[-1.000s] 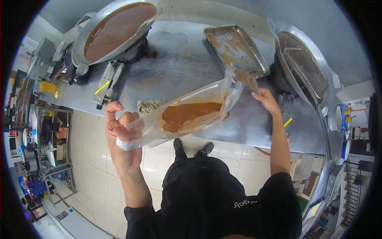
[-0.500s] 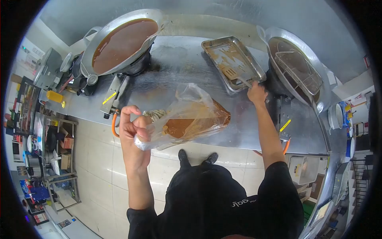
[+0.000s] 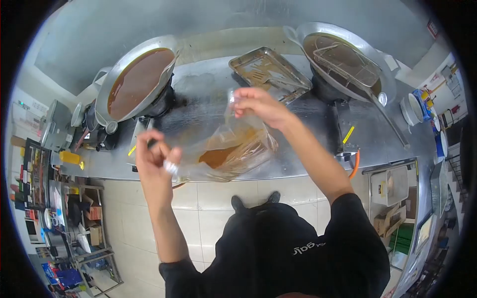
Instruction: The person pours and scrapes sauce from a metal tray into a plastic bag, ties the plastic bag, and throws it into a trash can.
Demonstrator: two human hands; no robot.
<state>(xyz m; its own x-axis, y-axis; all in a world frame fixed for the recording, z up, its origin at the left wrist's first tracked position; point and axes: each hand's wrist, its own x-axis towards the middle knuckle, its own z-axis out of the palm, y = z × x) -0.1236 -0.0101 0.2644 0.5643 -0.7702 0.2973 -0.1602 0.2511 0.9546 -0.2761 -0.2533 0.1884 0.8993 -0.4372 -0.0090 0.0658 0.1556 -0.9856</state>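
A clear plastic bag (image 3: 258, 158) with reddish-brown powder or paste in it hangs at the counter's front edge. My left hand (image 3: 155, 158) is closed on a bunched corner of the bag at its left end. With my right hand (image 3: 261, 107) I pinch the upper edge of the bag, so its mouth is spread between both hands. Behind my right hand, a slotted spatula (image 3: 258, 77) lies in a metal tray (image 3: 237, 62) smeared with brown residue.
A large wok (image 3: 171, 43) of reddish-brown liquid stands on a burner at the left. Another wok (image 3: 343, 28) at the right holds dark liquid, with a wire basket strainer (image 3: 370, 74) across it. A yellow bottle (image 3: 69, 157) is at far left.
My right hand has let go of the spatula, leaving it in the tray, and has moved left to take the bag's upper edge. My left hand still holds the bag.
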